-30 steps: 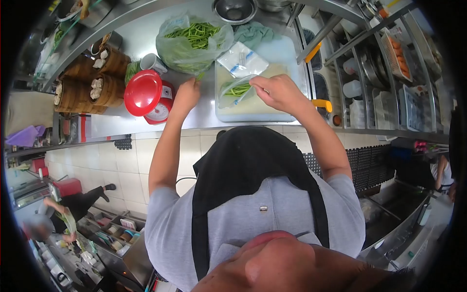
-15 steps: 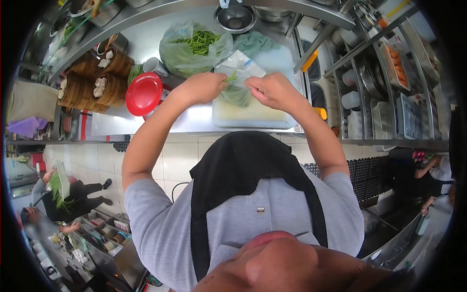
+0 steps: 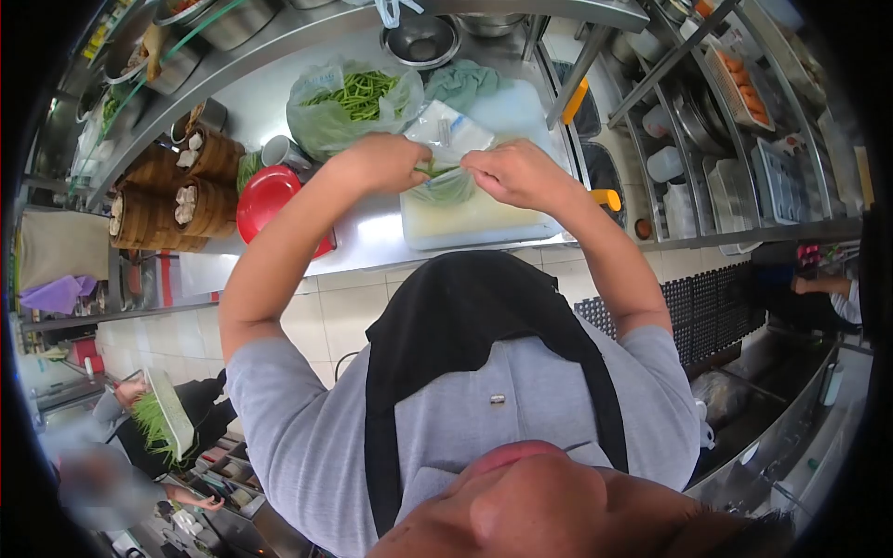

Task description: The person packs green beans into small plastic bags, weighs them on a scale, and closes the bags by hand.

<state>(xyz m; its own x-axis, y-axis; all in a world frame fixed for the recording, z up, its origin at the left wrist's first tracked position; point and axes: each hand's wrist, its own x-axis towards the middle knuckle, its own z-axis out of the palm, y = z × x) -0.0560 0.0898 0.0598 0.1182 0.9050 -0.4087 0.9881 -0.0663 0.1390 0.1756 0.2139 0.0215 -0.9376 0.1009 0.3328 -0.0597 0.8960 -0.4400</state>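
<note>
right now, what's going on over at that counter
The person's right hand pinches the rim of a small clear bag over the cutting board, while the left hand holds green stalks at its mouth. More greens show inside. Beyond, a larger open bag of green stalks sits on the metal counter.

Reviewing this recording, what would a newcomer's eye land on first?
Most likely the bright red round dish toward the left of the steel counter, then the large clear bag heaped with green stalks just beyond the left grip. After that, the small clear bag between the left grip and right grip, above the pale cutting board.
</note>
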